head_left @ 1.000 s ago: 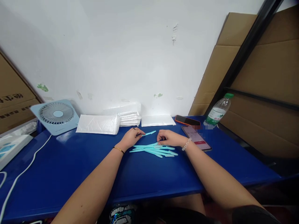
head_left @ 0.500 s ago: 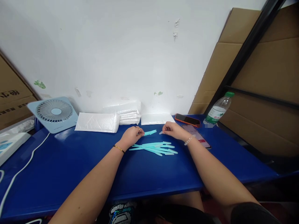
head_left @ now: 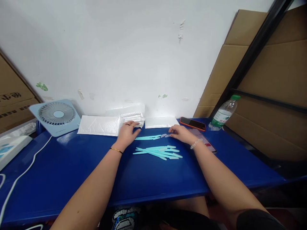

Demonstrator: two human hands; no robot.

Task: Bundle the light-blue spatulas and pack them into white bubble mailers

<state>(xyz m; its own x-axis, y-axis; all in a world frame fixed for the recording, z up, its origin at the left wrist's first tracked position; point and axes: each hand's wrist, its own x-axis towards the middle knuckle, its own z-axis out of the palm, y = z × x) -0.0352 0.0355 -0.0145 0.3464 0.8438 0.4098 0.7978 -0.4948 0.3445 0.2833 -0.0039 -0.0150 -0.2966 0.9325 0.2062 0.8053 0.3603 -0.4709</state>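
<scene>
My left hand (head_left: 128,132) is open, fingers spread over the front of a stack of white padded envelopes (head_left: 133,117), above the left end of some thin turquoise sticks (head_left: 148,138). My right hand (head_left: 178,132) has its fingers bent together at a small translucent cap (head_left: 167,135); whether it grips the cap is hard to tell. Another translucent cap (head_left: 163,135) lies by the right tips of those sticks. Closer to me, a fanned pile of several turquoise sticks with blade-like ends (head_left: 158,151) rests on the blue table (head_left: 153,182).
A blue fan (head_left: 58,114) stands at the left beside a white padded envelope (head_left: 98,125). Another envelope (head_left: 161,122) lies by the wall. Two phones (head_left: 193,123) and a green-capped bottle (head_left: 224,111) are at the right. A white cable (head_left: 33,158) crosses the left side.
My left hand has let go of the turquoise sticks, opened and moved left and up to the envelope stack. My right hand has shifted slightly right; two caps now show near the stick tips.
</scene>
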